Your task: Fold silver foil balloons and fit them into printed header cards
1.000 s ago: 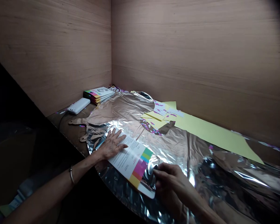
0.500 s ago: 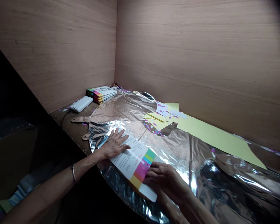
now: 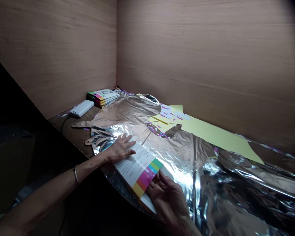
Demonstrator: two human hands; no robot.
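A flat white paper envelope (image 3: 135,167), with printed text and a rainbow-coloured band at its near end, lies on a large silver foil balloon (image 3: 170,147). My left hand (image 3: 119,150) rests flat on the far part of the envelope, fingers spread. At the coloured end is my right hand (image 3: 168,196), palm turned up. Its thumb is at the envelope's edge and its curled fingers are partly hidden against the end, beside a white flap (image 3: 148,203) that sticks out.
Similar colourful envelopes (image 3: 104,95) are stacked by the corner of the wooden walls. In front of them lies a white power bank (image 3: 82,108) with a black cable. Yellow paper (image 3: 216,137) runs along the back wall, near confetti-like scraps (image 3: 159,131). The table edge drops off into darkness at left.
My right hand has turned palm up and moved in closer, its fingers curling at the envelope's coloured end. My left hand stays flat on the envelope. The view has shifted slightly.
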